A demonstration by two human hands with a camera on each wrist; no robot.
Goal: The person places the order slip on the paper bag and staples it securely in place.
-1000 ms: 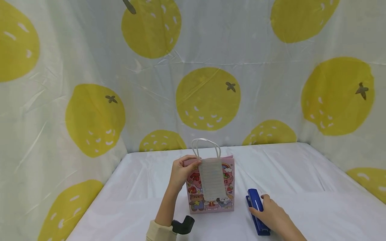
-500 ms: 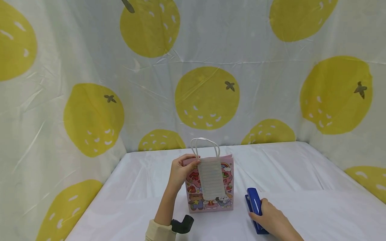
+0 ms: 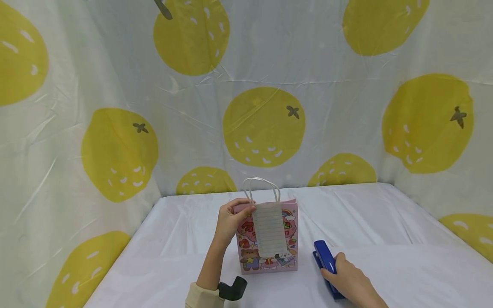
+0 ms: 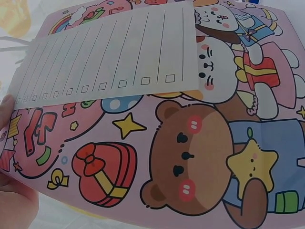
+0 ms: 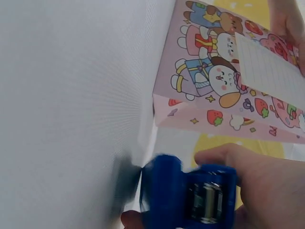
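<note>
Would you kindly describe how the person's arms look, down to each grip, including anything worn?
The left arm wears a cream sleeve, with a black, bent fitting jutting out at its edge. No sleeve shows on the right arm. The left grip and the right grip both look bare.

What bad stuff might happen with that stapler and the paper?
The left hand pinches the lined paper against the pink bag near the top, so its lower end might swing crooked. The pink bag stands upright, so a bump might tip it. The right hand grips the stapler; the left hand might get nipped if that closes nearby.
</note>
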